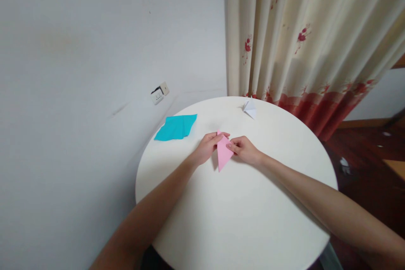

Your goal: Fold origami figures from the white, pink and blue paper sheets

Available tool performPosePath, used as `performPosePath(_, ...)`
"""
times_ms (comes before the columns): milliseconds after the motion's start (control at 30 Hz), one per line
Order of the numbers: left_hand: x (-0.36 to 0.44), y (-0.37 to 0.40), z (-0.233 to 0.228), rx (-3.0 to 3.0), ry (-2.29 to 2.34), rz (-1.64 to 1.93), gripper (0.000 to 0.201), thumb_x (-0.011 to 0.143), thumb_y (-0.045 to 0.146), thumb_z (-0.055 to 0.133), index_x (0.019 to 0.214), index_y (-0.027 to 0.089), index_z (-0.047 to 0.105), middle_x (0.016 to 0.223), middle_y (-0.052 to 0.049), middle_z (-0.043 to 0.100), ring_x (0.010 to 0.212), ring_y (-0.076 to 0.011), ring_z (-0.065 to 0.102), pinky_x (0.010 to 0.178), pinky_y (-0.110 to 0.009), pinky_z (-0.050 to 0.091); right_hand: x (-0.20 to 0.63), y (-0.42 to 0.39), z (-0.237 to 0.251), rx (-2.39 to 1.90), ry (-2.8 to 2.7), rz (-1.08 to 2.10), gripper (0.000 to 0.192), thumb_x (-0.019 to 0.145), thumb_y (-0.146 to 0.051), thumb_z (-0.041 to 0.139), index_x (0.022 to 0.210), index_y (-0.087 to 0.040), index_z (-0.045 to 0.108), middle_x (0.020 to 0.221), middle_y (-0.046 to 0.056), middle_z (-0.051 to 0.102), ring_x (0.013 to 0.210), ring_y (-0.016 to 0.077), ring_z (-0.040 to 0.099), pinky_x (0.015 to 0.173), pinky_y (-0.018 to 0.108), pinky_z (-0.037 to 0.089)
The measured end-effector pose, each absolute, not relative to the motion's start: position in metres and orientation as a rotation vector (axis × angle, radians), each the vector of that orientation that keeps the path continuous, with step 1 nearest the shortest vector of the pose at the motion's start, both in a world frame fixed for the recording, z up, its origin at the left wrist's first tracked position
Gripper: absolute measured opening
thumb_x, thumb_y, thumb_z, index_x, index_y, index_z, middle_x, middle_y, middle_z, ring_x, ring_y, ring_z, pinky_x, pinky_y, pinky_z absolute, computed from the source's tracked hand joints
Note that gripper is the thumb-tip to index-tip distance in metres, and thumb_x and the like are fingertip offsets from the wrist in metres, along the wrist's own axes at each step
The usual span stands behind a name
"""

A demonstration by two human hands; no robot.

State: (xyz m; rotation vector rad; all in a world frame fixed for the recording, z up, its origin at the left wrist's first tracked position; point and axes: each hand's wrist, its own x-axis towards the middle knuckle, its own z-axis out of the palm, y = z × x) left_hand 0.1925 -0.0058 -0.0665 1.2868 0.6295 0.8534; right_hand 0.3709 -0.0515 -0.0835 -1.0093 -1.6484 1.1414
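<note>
A pink sheet of paper point(223, 156), folded into a pointed, kite-like shape, is held between both hands over the round white table point(253, 219). My left hand point(207, 147) grips its upper left edge, thumb on the front face. On the other side, my right hand point(244, 149) pinches the right corner, with its thumb on the paper. One long point of the paper hangs down towards me. The fingers behind the paper are partly hidden.
Creased turquoise paper point(177, 127) lies at the table's left rim. A folded white paper piece point(250, 109) stands near the far edge. A grey wall point(95, 93) with a socket point(157, 96) borders the left; a flowered curtain point(284, 42) hangs behind.
</note>
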Motion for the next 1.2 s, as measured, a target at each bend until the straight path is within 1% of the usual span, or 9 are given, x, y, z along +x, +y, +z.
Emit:
performPosePath(67,0.191,-0.007,-0.065,1.236,0.576,0.838,0.037,0.081,0.046,0.070,0.100,0.015,0.073,0.094,-0.008,0.068,0.082,-0.0161,0.061,0.075,-0.027,0.045,0.371,-0.052,-0.083,-0.990,-1.636,1.167,0.053,0.081,-0.065,0.056,0.061,-0.016,0.050,0.056,-0.005,0.035,0.053,0.0084,0.027,0.050,0.025,0.018)
performPosePath(167,0.190,-0.007,-0.064,1.198,0.558,0.817,0.040,0.079,0.051,0.070,0.099,0.016,0.072,0.098,-0.008,0.068,0.084,-0.0176,0.062,0.078,-0.028,0.046,0.372,-0.052,-0.082,-0.982,-1.631,1.190,0.055,0.080,-0.067,0.056,0.061,-0.016,0.050,0.056,-0.005,0.034,0.053,0.0082,0.026,0.049,0.025,0.018)
performPosePath(500,0.188,-0.004,-0.067,1.191,0.590,0.823,0.042,0.076,0.049,0.074,0.097,0.013,0.073,0.095,-0.010,0.069,0.085,-0.0190,0.063,0.081,-0.031,0.046,0.372,-0.053,-0.081,-0.982,-1.647,1.189,0.056,0.079,-0.070,0.056,0.060,-0.017,0.050,0.054,-0.005,0.036,0.052,0.0086,0.027,0.048,0.025,0.019)
performPosePath(667,0.192,-0.005,-0.068,1.230,0.639,0.895,0.040,0.078,0.048,0.072,0.094,0.012,0.074,0.094,-0.011,0.071,0.085,-0.0192,0.063,0.082,-0.031,0.046,0.373,-0.052,-0.081,-1.012,-1.683,1.136,0.057,0.080,-0.070,0.054,0.060,-0.017,0.050,0.056,-0.004,0.037,0.054,0.0091,0.029,0.049,0.025,0.020)
performPosePath(800,0.197,-0.007,-0.071,1.308,0.725,1.045,0.034,0.080,0.044,0.070,0.091,0.012,0.075,0.094,-0.009,0.072,0.085,-0.0188,0.063,0.079,-0.030,0.046,0.374,-0.052,-0.082,-1.014,-1.712,1.103,0.054,0.083,-0.066,0.053,0.059,-0.017,0.047,0.057,-0.004,0.034,0.054,0.0090,0.027,0.050,0.025,0.020)
performPosePath(933,0.203,-0.011,-0.075,1.386,0.902,1.191,0.033,0.080,0.045,0.067,0.084,0.013,0.076,0.093,-0.009,0.074,0.087,-0.0213,0.065,0.078,-0.030,0.046,0.371,-0.052,-0.082,-1.020,-1.731,1.093,0.055,0.082,-0.066,0.052,0.056,-0.019,0.042,0.056,-0.004,0.032,0.054,0.0089,0.026,0.049,0.025,0.019)
performPosePath(1000,0.204,-0.012,-0.076,1.401,0.984,1.244,0.036,0.080,0.048,0.066,0.079,0.013,0.076,0.090,-0.010,0.075,0.086,-0.0222,0.066,0.077,-0.031,0.046,0.369,-0.052,-0.082,-1.019,-1.727,1.107,0.055,0.080,-0.066,0.053,0.055,-0.019,0.041,0.055,-0.004,0.032,0.053,0.0088,0.026,0.048,0.025,0.019)
performPosePath(1067,0.203,-0.011,-0.076,1.394,1.043,1.284,0.040,0.080,0.052,0.065,0.079,0.013,0.076,0.088,-0.010,0.075,0.083,-0.0222,0.066,0.073,-0.031,0.047,0.368,-0.051,-0.084,-1.020,-1.722,1.118,0.054,0.080,-0.065,0.054,0.054,-0.019,0.041,0.054,-0.004,0.032,0.053,0.0087,0.026,0.048,0.024,0.019)
performPosePath(1200,0.198,-0.005,-0.073,1.352,1.072,1.286,0.049,0.077,0.060,0.066,0.087,0.012,0.076,0.095,-0.012,0.074,0.081,-0.0213,0.065,0.065,-0.028,0.045,0.370,-0.048,-0.088,-1.054,-1.728,1.101,0.051,0.081,-0.061,0.054,0.055,-0.019,0.043,0.055,-0.004,0.033,0.053,0.0086,0.026,0.048,0.024,0.019)
